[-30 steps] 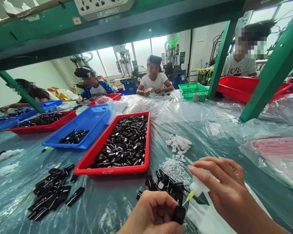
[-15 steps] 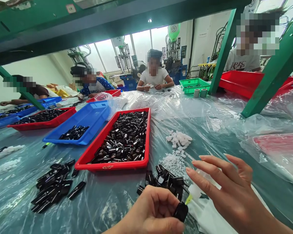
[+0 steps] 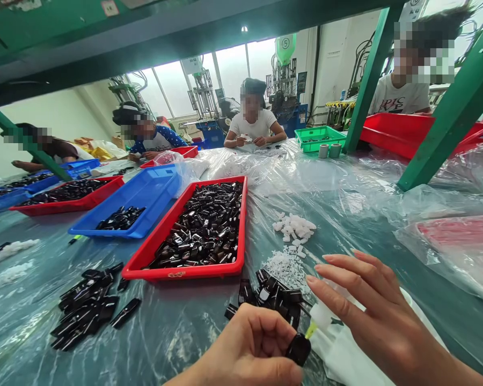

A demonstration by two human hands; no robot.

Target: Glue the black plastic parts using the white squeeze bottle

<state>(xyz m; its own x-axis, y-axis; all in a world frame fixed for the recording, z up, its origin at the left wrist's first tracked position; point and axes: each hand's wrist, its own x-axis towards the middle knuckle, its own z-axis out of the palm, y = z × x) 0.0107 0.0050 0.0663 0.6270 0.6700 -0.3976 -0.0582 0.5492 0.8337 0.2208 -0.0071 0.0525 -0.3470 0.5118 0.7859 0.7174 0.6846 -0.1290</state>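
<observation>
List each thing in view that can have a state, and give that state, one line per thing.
Left hand, closed on a black glossy piece
Right hand, fingers spread, grip on the bottle unclear
White squeeze bottle, yellow nozzle tilted toward the piece
Red tray, full of black pieces
Blue tray, holding few black pieces
Plastic sheeting, crumpled

Overhead, upper frame: green-painted steel shelf beam point(image 3: 104, 48), angled green steel leg point(image 3: 451, 115) at right. Far side: bank of tall daylit windows point(image 3: 233, 67), upper centre; white plaster wall point(image 3: 52, 112) at left. Below, right of windows: blue-based vertical moulding machine point(image 3: 295, 120), pale green hopper point(image 3: 285, 48) marked 5; black pedestal fan point(image 3: 227, 110) alongside
</observation>
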